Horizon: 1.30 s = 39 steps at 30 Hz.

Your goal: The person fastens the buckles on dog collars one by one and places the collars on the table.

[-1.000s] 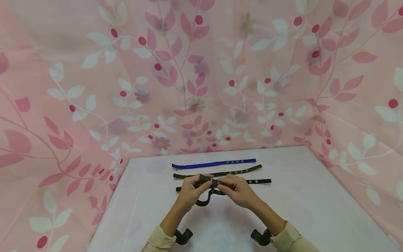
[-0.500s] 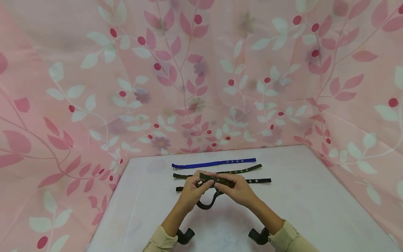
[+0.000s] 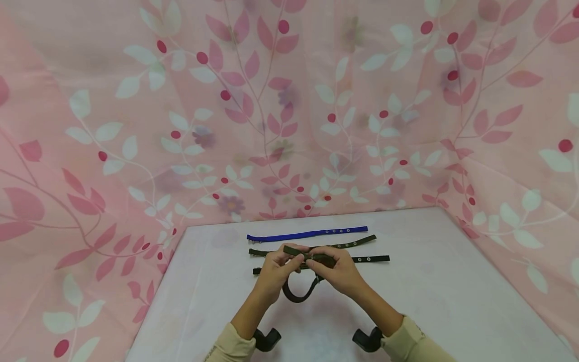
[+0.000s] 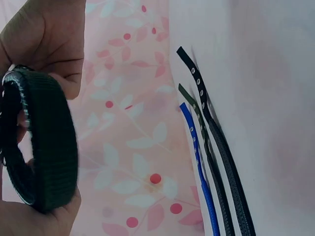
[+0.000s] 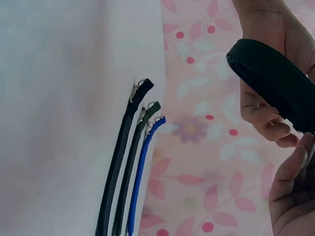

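Note:
A dark green buckle collar, bent into a ring, is held above the table between both hands. My left hand pinches the strap beside the buckle, and its free end sticks up past the fingers. On the other side of the buckle, my right hand grips the collar with thumb and fingers. The thumbs nearly meet there. In the left wrist view the collar's ribbed band spans between the two hands; the right wrist view shows the band curving across the hand. Fingers partly cover the buckle.
Behind the hands, a blue collar, a green collar and a black collar lie straight in a row on the white table. Pink floral cloth rises at the back and sides. Black curved pieces sit by the wrists.
The hanging loop has opened rounder and lower. The strap's free end stands further out to the left through the buckle area, and the right hand has shifted slightly left. The collars on the table stay put.

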Available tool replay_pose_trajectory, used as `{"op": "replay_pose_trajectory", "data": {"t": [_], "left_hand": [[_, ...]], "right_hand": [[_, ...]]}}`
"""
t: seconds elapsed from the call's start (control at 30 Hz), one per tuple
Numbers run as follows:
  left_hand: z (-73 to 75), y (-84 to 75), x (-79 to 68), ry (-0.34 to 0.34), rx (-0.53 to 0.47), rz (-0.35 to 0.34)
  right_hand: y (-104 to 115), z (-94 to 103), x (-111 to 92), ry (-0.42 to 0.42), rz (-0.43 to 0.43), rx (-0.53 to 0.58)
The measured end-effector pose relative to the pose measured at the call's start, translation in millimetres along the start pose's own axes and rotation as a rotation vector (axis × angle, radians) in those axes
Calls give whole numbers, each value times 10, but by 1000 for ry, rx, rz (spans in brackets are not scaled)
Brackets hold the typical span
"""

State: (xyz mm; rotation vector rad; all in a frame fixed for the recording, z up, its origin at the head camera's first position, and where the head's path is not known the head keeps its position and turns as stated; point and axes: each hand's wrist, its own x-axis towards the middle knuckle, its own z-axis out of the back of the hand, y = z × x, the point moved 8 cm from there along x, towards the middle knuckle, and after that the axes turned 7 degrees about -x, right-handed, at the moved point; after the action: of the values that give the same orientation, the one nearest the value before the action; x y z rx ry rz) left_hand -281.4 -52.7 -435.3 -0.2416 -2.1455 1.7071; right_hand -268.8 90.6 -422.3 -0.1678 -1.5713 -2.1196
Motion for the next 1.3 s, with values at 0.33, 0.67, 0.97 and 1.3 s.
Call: {"op": "replay_pose_trajectory", "data": {"t": [0.33,0.67,0.97,1.3], "left_hand": [[125,-83,3,-20,0,-37],[205,-206,11,-48,83,-96],[72,-112,-4,-27,206,-91],[20,-210,-23,-16,211,-143]], "right_hand": [[48,-11,-18,-25,-1,23],[98,0,-59,-85,87,8],[147,-1,-58,-163,73,-83],[499,-11,-106,-185,93,-101]]}}
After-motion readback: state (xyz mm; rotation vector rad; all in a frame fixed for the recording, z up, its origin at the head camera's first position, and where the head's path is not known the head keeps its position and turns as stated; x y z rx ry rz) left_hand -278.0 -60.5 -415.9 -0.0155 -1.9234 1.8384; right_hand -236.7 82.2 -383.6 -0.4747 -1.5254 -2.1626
